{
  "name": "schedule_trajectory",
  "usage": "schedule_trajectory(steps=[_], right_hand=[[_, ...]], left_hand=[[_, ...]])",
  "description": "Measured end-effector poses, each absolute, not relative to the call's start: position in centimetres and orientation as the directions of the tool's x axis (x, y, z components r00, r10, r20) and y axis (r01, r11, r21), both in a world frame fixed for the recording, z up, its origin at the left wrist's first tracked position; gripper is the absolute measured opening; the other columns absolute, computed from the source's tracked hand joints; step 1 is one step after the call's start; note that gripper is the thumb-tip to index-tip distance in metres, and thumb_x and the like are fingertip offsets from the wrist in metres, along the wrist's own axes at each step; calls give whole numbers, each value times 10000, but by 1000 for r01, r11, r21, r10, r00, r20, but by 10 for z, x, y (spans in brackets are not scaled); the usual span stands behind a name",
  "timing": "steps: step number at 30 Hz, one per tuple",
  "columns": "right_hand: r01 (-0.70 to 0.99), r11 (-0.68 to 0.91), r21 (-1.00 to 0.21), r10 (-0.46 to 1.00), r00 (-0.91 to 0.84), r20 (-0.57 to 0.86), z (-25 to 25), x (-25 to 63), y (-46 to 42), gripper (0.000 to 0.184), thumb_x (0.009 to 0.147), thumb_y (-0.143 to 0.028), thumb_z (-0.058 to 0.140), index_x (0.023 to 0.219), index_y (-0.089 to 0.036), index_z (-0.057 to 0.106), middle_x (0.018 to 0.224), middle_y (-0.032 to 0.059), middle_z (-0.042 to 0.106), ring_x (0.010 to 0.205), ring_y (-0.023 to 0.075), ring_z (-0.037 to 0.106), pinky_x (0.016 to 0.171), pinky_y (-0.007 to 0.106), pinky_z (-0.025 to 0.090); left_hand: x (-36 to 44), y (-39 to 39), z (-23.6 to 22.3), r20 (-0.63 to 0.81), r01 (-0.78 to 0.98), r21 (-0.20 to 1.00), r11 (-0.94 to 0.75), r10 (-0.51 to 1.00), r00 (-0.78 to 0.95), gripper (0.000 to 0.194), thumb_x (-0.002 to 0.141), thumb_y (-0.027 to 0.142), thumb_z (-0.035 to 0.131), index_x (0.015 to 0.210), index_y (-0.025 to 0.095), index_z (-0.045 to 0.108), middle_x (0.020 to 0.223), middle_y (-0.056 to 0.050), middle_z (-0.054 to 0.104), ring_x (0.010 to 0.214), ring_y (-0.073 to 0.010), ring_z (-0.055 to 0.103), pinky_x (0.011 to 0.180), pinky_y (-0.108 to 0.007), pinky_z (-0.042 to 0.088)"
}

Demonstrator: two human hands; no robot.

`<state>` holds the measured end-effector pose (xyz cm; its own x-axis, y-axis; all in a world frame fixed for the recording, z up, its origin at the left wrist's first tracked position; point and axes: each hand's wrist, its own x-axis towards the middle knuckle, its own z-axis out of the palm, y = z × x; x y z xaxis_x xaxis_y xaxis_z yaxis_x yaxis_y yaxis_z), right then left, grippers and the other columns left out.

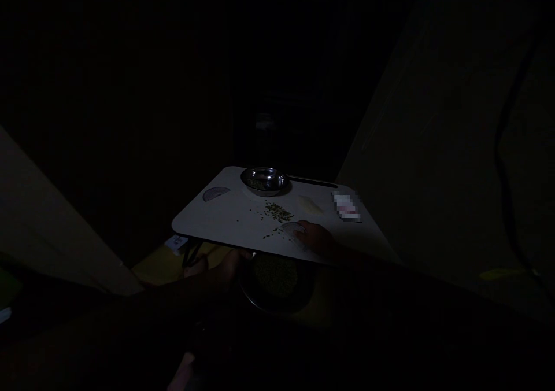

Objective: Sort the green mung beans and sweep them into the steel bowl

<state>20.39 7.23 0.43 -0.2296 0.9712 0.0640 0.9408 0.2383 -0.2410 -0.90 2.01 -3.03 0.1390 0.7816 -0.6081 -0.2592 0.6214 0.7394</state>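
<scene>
The scene is very dark. A small white folding table point(225, 214) stands in front of me. My right hand point(316, 239) rests on its near edge, fingers curled beside a scatter of small green grains point(277, 211). My left hand point(229, 264) sits just below the table's front edge and grips the rim of a dark plate point(255, 295) heaped with green grains point(275, 275). A steel bowl point(265, 180) stands at the table's far side.
A blurred small packet point(346, 205) lies at the table's right, a pale patch point(310, 205) near it, and a round recess point(215, 193) at its left. Yellow cloth point(160, 266) shows under the table. Dark walls close in on both sides.
</scene>
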Motion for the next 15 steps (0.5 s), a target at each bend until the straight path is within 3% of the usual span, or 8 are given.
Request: schedule_trajectory(steps=[5,15], right_hand=[[930,284,-235,959,-276,69,-1,192,84,412,704,-413,345,1055,-212,425,914,59,555,784,177,509,620,255,355],[767,574,-285,813,-576,87,11,156,90,372,689,-360,420,1042,-244,438,963,26,530,837,161,481,684,250,342]], left_hand=[[-6,19,-30,-617,-308,724,617,779,110,80,515,185,439,453,149,474,356,-26,474,336,-141,429,368,-278,355],[-6,24,-36,-579,-338,716,610,790,202,50,497,158,425,482,148,472,394,-30,485,377,-151,453,395,-282,359]])
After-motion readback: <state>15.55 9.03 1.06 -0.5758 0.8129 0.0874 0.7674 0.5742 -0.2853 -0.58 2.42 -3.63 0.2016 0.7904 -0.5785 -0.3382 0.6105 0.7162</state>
